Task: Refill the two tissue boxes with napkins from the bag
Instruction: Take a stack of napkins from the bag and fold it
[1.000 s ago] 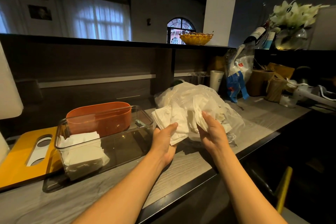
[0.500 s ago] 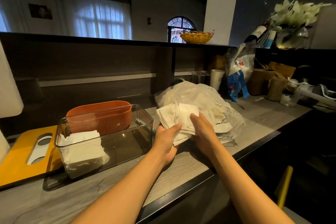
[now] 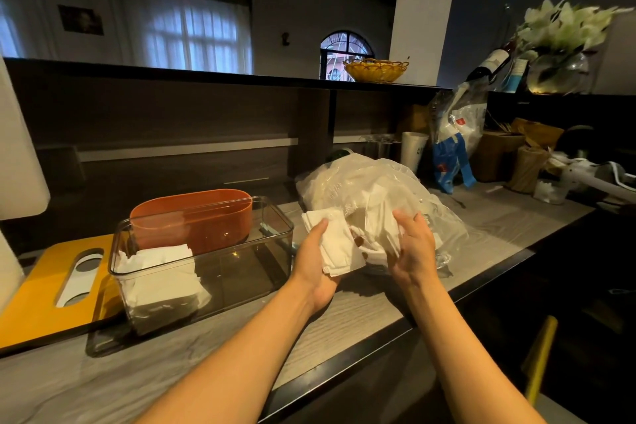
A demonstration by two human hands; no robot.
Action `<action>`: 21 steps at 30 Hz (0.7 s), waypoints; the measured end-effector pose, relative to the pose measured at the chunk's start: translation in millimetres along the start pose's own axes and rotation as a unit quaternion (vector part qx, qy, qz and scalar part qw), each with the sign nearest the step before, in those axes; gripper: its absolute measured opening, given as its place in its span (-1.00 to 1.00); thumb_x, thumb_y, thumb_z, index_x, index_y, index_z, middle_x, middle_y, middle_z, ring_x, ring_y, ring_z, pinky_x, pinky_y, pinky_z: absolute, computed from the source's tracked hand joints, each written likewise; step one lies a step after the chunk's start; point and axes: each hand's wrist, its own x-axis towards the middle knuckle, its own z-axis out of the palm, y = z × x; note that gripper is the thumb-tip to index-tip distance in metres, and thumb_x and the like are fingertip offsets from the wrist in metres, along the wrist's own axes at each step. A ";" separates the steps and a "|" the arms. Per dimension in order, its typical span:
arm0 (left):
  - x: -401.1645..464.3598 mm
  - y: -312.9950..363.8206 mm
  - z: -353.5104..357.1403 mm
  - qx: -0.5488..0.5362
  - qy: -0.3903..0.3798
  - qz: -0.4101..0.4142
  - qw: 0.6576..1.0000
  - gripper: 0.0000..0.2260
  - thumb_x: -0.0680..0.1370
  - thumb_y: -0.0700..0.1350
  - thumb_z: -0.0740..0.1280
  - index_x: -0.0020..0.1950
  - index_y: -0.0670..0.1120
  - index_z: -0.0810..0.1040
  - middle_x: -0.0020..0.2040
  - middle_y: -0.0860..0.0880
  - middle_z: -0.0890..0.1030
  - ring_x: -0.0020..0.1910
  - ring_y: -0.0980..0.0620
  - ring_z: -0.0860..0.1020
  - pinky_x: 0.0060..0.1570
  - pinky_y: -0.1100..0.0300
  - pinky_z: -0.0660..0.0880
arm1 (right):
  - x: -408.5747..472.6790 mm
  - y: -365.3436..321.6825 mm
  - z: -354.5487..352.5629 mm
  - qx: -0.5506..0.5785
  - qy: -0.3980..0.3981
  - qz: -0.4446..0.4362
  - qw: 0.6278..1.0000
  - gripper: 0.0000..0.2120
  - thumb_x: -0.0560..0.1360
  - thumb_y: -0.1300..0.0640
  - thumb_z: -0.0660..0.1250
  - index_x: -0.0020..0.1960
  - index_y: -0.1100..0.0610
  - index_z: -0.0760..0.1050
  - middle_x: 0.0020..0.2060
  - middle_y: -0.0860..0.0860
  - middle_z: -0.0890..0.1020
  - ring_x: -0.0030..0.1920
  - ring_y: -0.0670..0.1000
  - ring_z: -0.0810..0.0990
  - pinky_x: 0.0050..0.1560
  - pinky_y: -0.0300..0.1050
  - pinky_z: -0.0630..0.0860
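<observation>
Desk: bare strip along the front edge, from below the clear box across to the right corner. Both forearms cross this strip.

Left end blocked: yellow lid lies flat, touching the clear box. Orange box stands just behind the clear box, toward the back edge.

Clear box open on top; napkin stack fills its left part, right part free.

Middle: plastic bag heaped, near the box's right wall; narrow gap between.

Right back corner crowded: paper cup, blue-white bag, brown containers. Upper shelf overhangs the back edge.
</observation>
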 end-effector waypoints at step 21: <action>-15.6 3.4 -2.9 0.218 -0.128 0.001 0.968 -0.69 0.60 -0.15 0.31 0.35 -0.08 0.45 0.04 -0.13 0.66 -0.05 -0.03 0.67 -0.16 0.14 0.62 | -15.1 14.2 8.2 -0.347 -0.151 -0.058 0.924 -0.80 0.67 0.07 0.11 0.22 0.05 0.44 0.09 0.05 0.62 -0.06 -0.17 0.65 -0.15 -0.35 0.52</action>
